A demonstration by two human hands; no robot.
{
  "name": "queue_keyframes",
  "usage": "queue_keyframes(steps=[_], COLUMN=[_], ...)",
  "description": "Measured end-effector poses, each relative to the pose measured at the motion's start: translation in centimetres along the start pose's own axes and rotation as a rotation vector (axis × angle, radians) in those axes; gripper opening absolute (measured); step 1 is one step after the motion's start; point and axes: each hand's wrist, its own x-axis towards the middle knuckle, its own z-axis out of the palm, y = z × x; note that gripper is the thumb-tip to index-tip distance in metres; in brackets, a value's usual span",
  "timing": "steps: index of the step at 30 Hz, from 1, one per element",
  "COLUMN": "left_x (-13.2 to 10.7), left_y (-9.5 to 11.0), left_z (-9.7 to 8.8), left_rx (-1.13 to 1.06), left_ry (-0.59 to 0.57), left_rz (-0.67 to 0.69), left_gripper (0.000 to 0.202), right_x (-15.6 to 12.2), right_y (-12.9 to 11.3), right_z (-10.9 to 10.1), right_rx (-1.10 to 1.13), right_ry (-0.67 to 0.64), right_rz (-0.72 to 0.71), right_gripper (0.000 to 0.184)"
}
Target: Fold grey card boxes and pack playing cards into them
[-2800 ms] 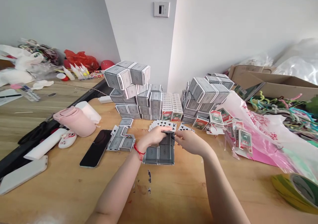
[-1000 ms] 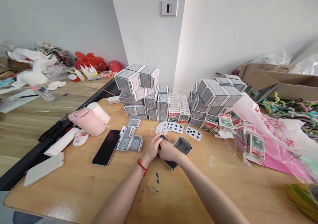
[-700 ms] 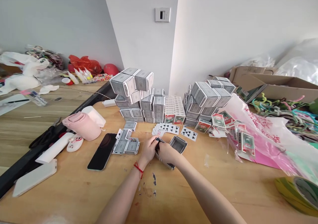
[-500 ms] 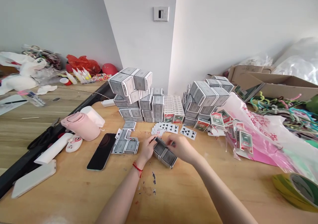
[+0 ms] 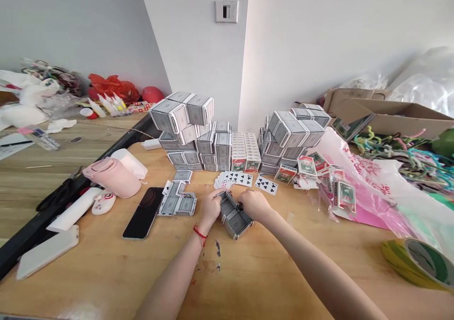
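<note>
A grey patterned card box [image 5: 234,217] made of playing cards lies on the wooden table [image 5: 269,277] in front of me. My left hand [image 5: 210,205], with a red string at the wrist, grips its left end. My right hand [image 5: 254,203] is closed over its right top edge. Just beyond the hands lie a fan of face-up playing cards [image 5: 234,179] and a single club card [image 5: 266,184]. A flat folded card piece [image 5: 176,202] rests to the left of my left hand.
Two tall stacks of finished grey card boxes [image 5: 193,130] [image 5: 292,135] stand at the back. A black phone [image 5: 144,212], a pink pouch [image 5: 111,177] and a white case [image 5: 48,251] lie left. Sealed card packs [image 5: 342,194] on pink plastic and a tape roll [image 5: 420,263] sit right.
The open upright box was laid down on the table and its two halves were brought together. Both hands now press it closed from either side.
</note>
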Motion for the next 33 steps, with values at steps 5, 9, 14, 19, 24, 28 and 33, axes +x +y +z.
queue_keyframes(steps=[5, 9, 14, 19, 24, 28, 33], left_x=[-0.4, -0.6, -0.8, -0.7, -0.7, -0.5, -1.1], left_y=[0.6, 1.0, 1.1, 1.0, 1.1, 1.2, 1.6], left_z=[-0.6, -0.9, -0.8, -0.7, -1.0, -1.0, -1.0], left_rx=[-0.032, -0.013, -0.024, -0.029, -0.022, -0.02, 0.048], left_ry=[-0.089, -0.107, -0.102, -0.153, -0.166, -0.204, -0.165], left_rz=[0.04, 0.027, 0.028, 0.012, 0.025, 0.024, 0.049], left_gripper=[0.037, 0.035, 0.036, 0.036, 0.038, 0.039, 0.037], right_x=[-2.2, -4.9, -6.1, -5.0, -4.4, -4.0, -3.9], right_y=[-0.6, -3.1, -5.4, -5.5, -5.9, -6.2, -6.1], right_z=[-2.0, -2.2, 0.7, 2.1, 2.5, 2.9, 2.8], right_rx=[0.25, 0.272, 0.142, 0.071, 0.085, 0.033, 0.022], right_ry=[0.28, 0.175, 0.067, 0.027, 0.078, 0.09, 0.098], right_rz=[-0.022, -0.023, -0.101, -0.082, 0.029, 0.013, -0.031], right_gripper=[0.026, 0.035, 0.047, 0.037, 0.026, 0.024, 0.022])
